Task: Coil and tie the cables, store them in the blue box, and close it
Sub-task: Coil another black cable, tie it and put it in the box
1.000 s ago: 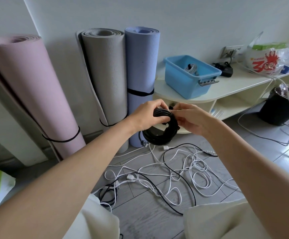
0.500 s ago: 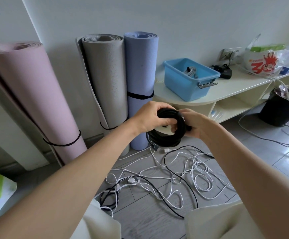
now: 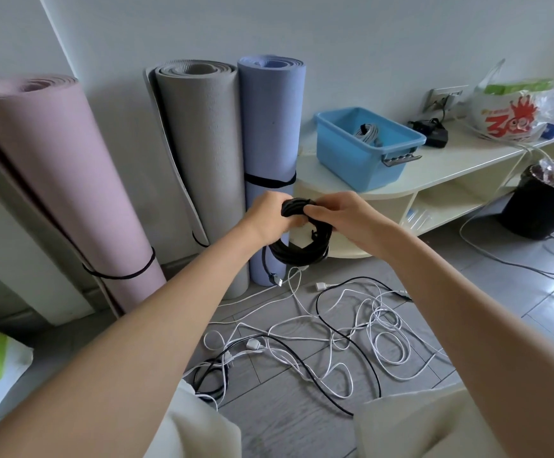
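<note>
Three rolled mats against the wall: pink mat (image 3: 54,180), grey mat (image 3: 202,153), lavender mat (image 3: 270,127), each strapped, all upright or leaning.

Cream shelf unit (image 3: 434,175) to the right; on its top, near the rounded end, the blue box (image 3: 361,150), open, no lid in view. Inside it, one grey coiled cable (image 3: 366,132) already stowed. Further along the shelf top: black adapter (image 3: 431,130), printed plastic bag (image 3: 513,117). Black bin (image 3: 543,206) on the floor beside the shelf.

Floor tangle, below and in front of the hands: loose white cables (image 3: 361,328) crossed by a loose black cable (image 3: 321,325), none coiled.

Held in the air between mats and shelf, well apart from the box: black coil (image 3: 297,246), loops gathered, hanging below both hands; a short tail with a plug dangling from its left side.

Left hand (image 3: 269,216): fingers curled round the top of the coil, gripping the bundle.
Right hand (image 3: 338,214): fingers bent, pinching the wrap at the coil's top just beside the left hand (the exact strand pinched hidden by the knuckles).

Step in hand, by judgement: tying off the black coil. Tie itself not discernible as finished.

Next move likely calls for: securing the wrap so the loops cannot spring, then carrying the bundle up and right to the box. Much remaining: floor tangle untouched, box unclosed.
</note>
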Tool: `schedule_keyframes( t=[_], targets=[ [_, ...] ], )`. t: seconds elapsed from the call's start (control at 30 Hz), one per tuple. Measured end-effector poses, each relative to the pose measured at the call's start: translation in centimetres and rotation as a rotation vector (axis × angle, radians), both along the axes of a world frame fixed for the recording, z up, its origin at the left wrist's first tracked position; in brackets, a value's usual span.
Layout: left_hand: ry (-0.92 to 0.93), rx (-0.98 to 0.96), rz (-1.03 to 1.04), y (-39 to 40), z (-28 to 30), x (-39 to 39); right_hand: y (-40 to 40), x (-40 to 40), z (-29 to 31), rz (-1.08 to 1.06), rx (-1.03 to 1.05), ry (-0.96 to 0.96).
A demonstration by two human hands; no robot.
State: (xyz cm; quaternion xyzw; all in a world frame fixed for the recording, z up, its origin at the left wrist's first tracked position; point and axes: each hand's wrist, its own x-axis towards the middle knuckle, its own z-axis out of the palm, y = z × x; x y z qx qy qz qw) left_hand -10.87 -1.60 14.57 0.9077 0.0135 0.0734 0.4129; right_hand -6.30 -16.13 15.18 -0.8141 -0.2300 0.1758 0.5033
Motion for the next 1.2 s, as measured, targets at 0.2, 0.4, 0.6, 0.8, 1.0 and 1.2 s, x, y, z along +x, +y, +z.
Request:
schedule_keyframes(
  t=[0.2, 0.4, 0.6, 0.8, 1.0, 1.2],
  targets=[
    [0.206, -0.183, -0.074, 0.6, -0.2, -0.7, 0.4, 0.1, -0.2, 0.044, -0.101, -0.15],
    [0.413, -0.761, -0.177, 1.8, 0.9, -1.5, -0.5, 0.1, 0.2, 0.021, 0.065, -0.059],
    [0.346, -0.329, -0.081, 0.5, 0.7, -1.4, 0.3, 0.1, -0.4, 0.067, -0.101, -0.249],
    [0.227, -0.383, -0.045, 0.3, 0.9, -0.6, -0.1, 0.3, 0.3, 0.036, -0.017, -0.25],
    [0.178, -0.266, 0.017, 1.1, 0.1, -0.1, -0.5, 0.5, 0.1, 0.173, -0.098, -0.119],
    [0.234, -0.399, -0.019, 1.5, 0.0, 0.2, -1.1, 1.1, 0.2, 0.137, -0.092, -0.158]
  ],
)
